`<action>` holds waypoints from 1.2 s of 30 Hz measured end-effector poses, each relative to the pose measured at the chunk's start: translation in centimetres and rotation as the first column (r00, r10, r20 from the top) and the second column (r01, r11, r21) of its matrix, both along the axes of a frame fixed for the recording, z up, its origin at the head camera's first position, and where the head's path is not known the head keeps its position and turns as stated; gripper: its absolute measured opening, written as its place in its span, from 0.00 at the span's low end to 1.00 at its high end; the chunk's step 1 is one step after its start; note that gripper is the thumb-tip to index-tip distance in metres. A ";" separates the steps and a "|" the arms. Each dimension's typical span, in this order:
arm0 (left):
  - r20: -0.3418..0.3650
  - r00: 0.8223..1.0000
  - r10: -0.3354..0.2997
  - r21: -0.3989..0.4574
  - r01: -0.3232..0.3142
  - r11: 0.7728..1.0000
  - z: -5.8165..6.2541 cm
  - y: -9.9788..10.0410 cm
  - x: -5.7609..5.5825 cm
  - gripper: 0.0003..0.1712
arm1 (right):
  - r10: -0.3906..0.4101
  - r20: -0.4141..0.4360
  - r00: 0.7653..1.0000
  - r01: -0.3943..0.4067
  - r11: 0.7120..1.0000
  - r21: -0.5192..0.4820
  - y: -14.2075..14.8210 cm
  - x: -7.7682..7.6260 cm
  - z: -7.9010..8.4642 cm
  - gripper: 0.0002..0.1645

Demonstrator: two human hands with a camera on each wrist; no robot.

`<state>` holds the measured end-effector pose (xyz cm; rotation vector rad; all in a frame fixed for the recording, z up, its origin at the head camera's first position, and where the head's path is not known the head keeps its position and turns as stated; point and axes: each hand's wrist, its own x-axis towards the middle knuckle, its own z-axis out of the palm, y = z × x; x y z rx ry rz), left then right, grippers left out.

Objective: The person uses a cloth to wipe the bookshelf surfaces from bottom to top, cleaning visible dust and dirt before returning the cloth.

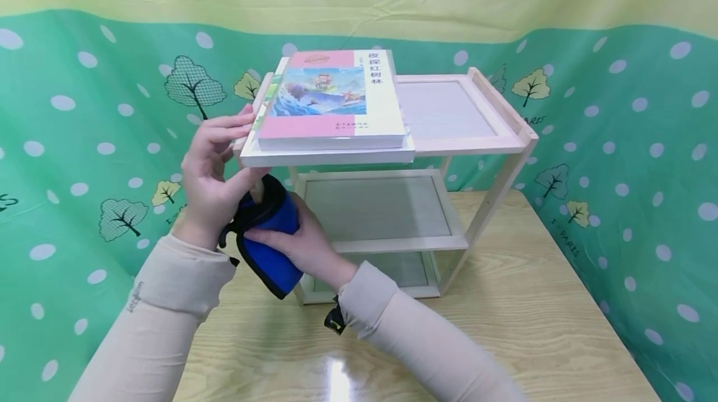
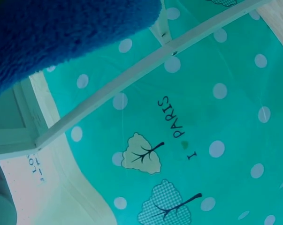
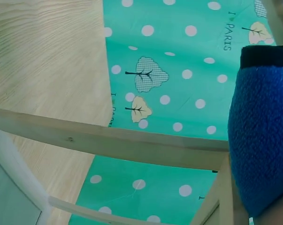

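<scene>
A blue fabric wrap with black edging is curled around the front left leg of a pale wooden shelf rack. My right hand grips the wrap from the right, thumb across its front. My left hand holds the rack's top left corner, its fingers along the side rail and its thumb under the books, just above the wrap. In the left wrist view the fuzzy blue wrap fills the upper left. The right wrist view shows the wrap at the right, with its black band on top.
On the rack's top shelf lies a pink and white book upon a larger white-edged book. Two lower shelves show below, the middle shelf among them. The rack stands on a wood-grain table, before a green dotted curtain.
</scene>
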<state>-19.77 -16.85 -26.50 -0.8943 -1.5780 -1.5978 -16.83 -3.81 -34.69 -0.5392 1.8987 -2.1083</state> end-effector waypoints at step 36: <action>-0.033 0.999 0.023 0.074 -0.021 0.997 -0.5 0.7 0.0 0.36 | -0.099 -0.113 0.989 0.109 0.990 0.086 1.2 1.7 -1.1 0.32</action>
